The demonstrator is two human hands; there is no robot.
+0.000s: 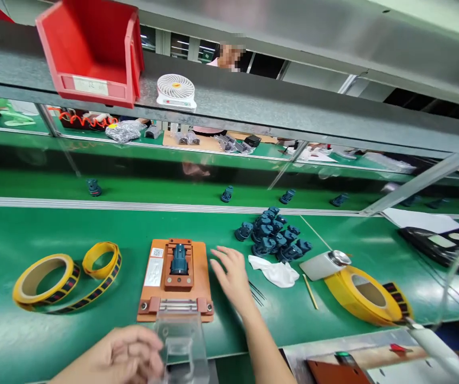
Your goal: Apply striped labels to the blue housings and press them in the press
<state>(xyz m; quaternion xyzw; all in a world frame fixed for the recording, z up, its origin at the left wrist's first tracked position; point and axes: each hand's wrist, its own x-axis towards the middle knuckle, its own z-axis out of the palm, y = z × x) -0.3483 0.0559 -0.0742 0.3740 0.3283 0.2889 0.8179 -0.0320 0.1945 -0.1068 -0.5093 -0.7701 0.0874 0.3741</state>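
An orange-brown fixture plate [197, 277] lies on the green bench, with one dark blue part [179, 260] seated in its middle. A clear hinged cover [183, 346] hangs off its near edge, swung down toward me. My left hand [127, 354] is curled at that cover's left side, blurred. My right hand [231, 277] hovers just right of the fixture, fingers spread, holding nothing. A heap of several dark blue parts [275, 234] sits beyond it.
Yellow tape rolls [43, 280] lie left, another yellow roll [368, 296] right, near a white cloth [275, 272], a thin stick [310, 292] and a metal-capped container [325, 264]. Single blue parts [227, 193] ride the belt behind. A red bin [93, 50] and small fan [176, 90] sit on the shelf.
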